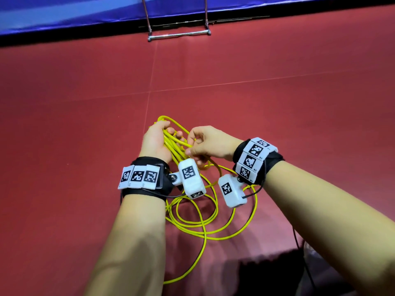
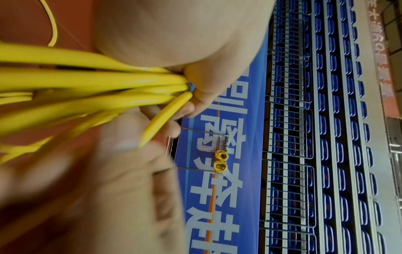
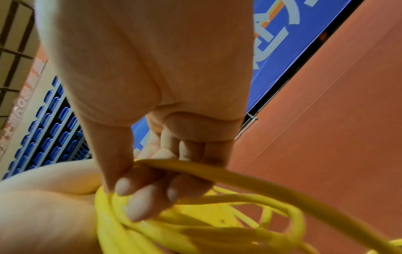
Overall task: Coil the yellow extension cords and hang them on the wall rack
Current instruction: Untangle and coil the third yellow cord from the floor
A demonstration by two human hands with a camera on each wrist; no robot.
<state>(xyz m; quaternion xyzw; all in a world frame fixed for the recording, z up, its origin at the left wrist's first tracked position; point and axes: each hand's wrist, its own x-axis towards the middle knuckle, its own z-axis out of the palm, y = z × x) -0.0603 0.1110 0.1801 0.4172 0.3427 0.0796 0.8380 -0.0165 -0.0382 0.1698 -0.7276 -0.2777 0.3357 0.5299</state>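
Observation:
A yellow extension cord (image 1: pixel 205 223) hangs in loose loops below my hands over the red floor. My left hand (image 1: pixel 158 139) grips a bundle of several cord loops (image 2: pixel 87 89) in its curled fingers. My right hand (image 1: pixel 198 144), just to the right and touching the bundle, pinches one strand (image 3: pixel 217 171) between thumb and fingers. The wall rack (image 2: pixel 204 151), a wire frame on the blue banner, holds two small yellow coils (image 2: pixel 220 160). Its lower metal bar (image 1: pixel 178 35) shows at the top of the head view.
Red floor mat (image 1: pixel 277 103) stretches ahead to a blue banner wall (image 1: pixel 64 11). Rows of blue stadium seats (image 2: pixel 326 137) rise behind the banner. A thin black cable (image 1: pixel 299 248) trails from my right wrist at the lower right.

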